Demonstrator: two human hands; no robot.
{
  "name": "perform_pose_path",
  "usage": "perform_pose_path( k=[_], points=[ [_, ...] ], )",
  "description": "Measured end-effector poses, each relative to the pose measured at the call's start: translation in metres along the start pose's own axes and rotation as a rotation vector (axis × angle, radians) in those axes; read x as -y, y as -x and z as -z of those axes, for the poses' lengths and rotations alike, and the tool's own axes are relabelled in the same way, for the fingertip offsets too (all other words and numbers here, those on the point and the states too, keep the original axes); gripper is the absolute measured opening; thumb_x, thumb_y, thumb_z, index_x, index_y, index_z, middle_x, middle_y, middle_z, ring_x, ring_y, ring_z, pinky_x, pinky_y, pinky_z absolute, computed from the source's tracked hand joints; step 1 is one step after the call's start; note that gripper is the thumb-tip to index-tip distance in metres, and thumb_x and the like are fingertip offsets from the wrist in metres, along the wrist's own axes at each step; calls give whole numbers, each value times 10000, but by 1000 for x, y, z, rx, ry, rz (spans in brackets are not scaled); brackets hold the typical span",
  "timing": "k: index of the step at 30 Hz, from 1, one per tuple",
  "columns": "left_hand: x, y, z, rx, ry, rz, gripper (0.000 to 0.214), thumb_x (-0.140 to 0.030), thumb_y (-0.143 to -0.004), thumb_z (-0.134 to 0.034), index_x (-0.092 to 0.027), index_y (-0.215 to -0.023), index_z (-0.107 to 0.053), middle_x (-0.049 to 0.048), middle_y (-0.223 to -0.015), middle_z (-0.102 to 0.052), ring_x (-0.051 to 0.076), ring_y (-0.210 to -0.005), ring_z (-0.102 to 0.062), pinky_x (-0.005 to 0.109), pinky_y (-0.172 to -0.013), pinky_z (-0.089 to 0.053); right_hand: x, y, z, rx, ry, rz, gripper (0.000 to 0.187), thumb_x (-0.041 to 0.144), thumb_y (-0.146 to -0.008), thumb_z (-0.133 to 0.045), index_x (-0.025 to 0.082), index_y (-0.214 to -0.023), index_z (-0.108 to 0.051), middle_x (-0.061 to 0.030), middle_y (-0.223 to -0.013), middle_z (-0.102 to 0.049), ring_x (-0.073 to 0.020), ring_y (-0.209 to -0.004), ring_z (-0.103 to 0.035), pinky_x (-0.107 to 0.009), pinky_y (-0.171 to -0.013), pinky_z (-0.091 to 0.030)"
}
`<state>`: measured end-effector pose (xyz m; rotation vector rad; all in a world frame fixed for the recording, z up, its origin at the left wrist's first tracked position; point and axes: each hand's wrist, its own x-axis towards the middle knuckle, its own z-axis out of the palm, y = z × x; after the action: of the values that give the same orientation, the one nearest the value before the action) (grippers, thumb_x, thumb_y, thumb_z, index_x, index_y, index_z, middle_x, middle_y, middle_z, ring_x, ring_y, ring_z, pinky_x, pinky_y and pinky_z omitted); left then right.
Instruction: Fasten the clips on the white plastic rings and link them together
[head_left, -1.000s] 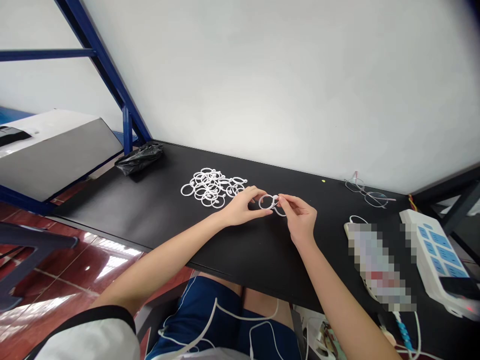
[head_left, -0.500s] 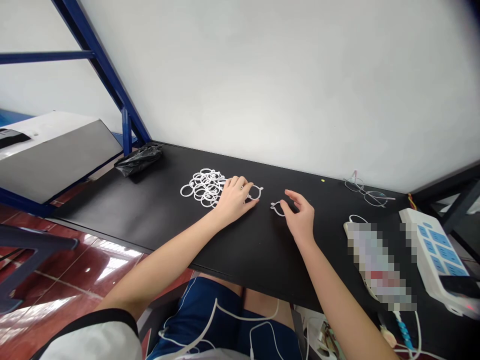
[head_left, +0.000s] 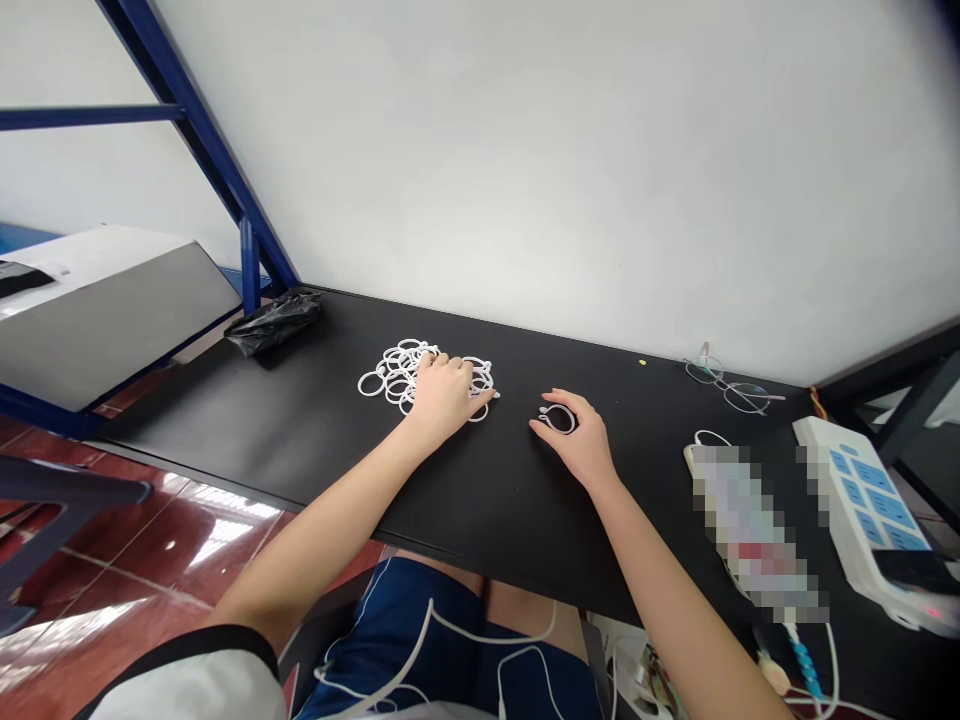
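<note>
A pile of several white plastic rings [head_left: 390,375] lies on the black table [head_left: 300,430]. My left hand [head_left: 444,393] rests on the right side of that pile, fingers curled down onto the rings. My right hand [head_left: 576,440] sits to the right of it, thumb and fingers pinched round a single white ring [head_left: 556,418] that lies on the table. Whether the left hand grips a ring is hidden by the fingers.
A crumpled black bag [head_left: 276,318] lies at the table's far left corner. Wire-framed glasses [head_left: 731,385] rest by the wall at the right. A white power strip [head_left: 870,515] and cables sit at the right edge. A blue steel frame [head_left: 202,150] rises at the left.
My left hand carried its ring left from the middle and now lies on the pile. My right hand lowered its ring to the table and closed round it.
</note>
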<state>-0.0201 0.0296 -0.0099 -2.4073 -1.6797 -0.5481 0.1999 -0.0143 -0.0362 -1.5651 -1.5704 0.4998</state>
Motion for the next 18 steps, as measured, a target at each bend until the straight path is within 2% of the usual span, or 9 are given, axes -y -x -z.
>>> perform_pose_path(
  k=[10, 18],
  points=[
    [10, -1, 9, 41, 2, 66, 412, -531, -856, -586, -141, -873, -716, 144, -859, -717, 328, -906, -616, 436, -858, -355, 0, 0, 0, 0, -29, 5, 282, 271, -657, -708, 232, -936, -714, -78, -1154, -695, -295, -1106, -613, -484, -999, -440],
    [23, 13, 18, 68, -22, 104, 441, -529, -867, -584, -130, -1011, -706, 156, -963, -714, 342, -988, -619, 433, -884, -368, 0, 0, 0, -15, -45, 18, 268, 278, -658, -688, 232, -921, -717, -73, -1122, -709, -292, -1088, -623, -477, -989, -453]
  ],
)
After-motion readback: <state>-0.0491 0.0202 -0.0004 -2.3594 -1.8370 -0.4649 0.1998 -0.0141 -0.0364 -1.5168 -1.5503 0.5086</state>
